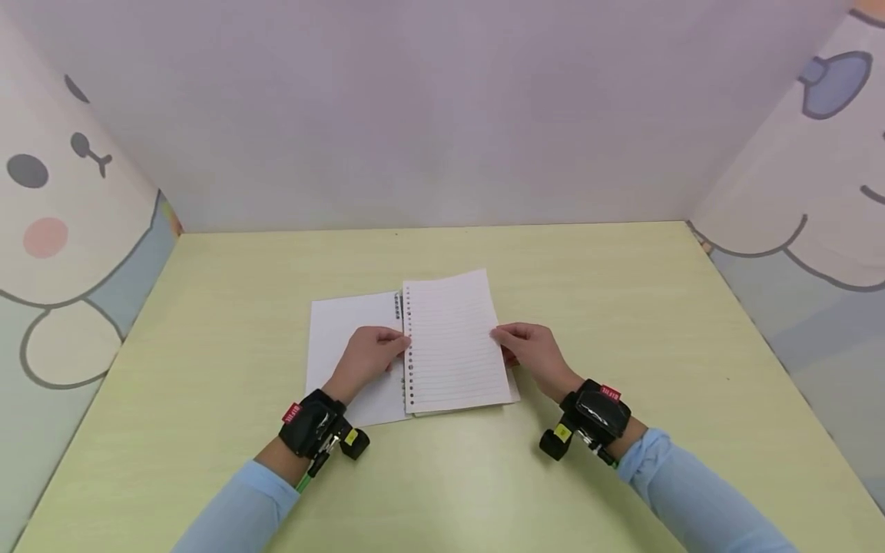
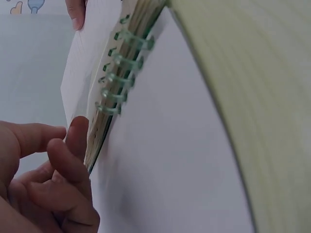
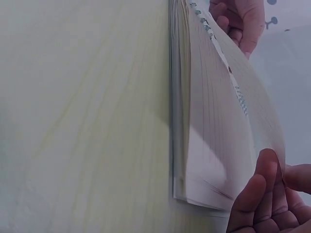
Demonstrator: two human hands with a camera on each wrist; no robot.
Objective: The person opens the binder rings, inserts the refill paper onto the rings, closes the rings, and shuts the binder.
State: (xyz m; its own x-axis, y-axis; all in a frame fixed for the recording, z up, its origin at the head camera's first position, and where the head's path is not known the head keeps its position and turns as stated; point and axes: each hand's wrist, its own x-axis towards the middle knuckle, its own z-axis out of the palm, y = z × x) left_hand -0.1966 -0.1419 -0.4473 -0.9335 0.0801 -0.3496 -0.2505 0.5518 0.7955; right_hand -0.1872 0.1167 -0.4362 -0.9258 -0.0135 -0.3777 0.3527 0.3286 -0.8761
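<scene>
A lined sheet of paper (image 1: 452, 361) with a row of punched holes down its left edge is held above an open ring-bound notebook (image 1: 342, 322). My left hand (image 1: 369, 353) pinches the sheet's holed edge between thumb and finger. On the opposite edge, my right hand (image 1: 535, 355) pinches the paper too. The right wrist view shows the sheet bowed and raised off the lined page stack (image 3: 211, 126) beneath. Pale green binding rings (image 2: 119, 73) run along the notebook's spine in the left wrist view. To their left in the head view lies a plain white side, flat on the table.
The notebook lies mid-table on a pale yellow-green wooden tabletop (image 1: 228, 307). A plain wall (image 1: 429, 115) rises behind it, and side panels with cartoon drawings (image 1: 69, 200) stand left and right. Each wrist wears a black strapped camera (image 1: 596, 415).
</scene>
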